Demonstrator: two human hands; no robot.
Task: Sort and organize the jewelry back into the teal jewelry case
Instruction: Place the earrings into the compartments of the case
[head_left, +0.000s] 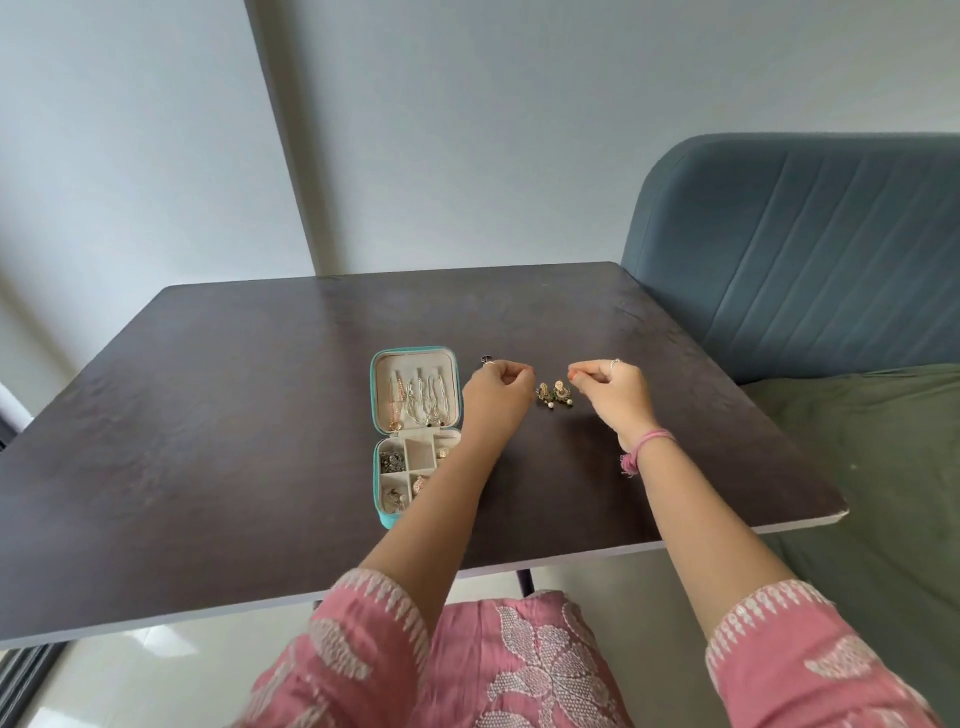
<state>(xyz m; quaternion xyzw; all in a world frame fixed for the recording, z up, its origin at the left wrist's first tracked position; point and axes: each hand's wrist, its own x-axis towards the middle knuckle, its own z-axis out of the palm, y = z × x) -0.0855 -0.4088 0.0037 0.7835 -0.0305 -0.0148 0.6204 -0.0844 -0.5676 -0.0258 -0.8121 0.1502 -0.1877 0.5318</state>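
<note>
case: teal jewelry case (415, 358) lies open on dark table (234, 415), left of both hands. Lid half up top w/ chains hung in it; tray half nearer the person, small compartments, several already w/ pieces in them, centre one looks bare.
earrings: pair of gold drop earrings (554, 395) on the table btwn the hands, right of the case, apart from it. Each w/ a pale bead at the bottom end, bit of green too.
small item: dark small piece (487, 358) on the table just past left knuckles; too small to tell what it is.
left hand: left hand (496, 387) w/ fingers curled in, tips pinched together. Whether sth tiny sits in the pinch — cannot tell.
right hand: right hand (610, 387) same pose, thumb + forefinger tips meeting just above/right of the earrings. Holding anything? cannot tell. Pink thread band on wrist.
handling (judgement): earrings prob. very light, stiff metal, dangling bits loose + likely fragile; smooth, may slip.
where to grip: pinch the solid gold top part, not the bead drop; fingertip pinch only, one at a time.
risk: dangles could snag on chains if carried over the lid half.
</note>
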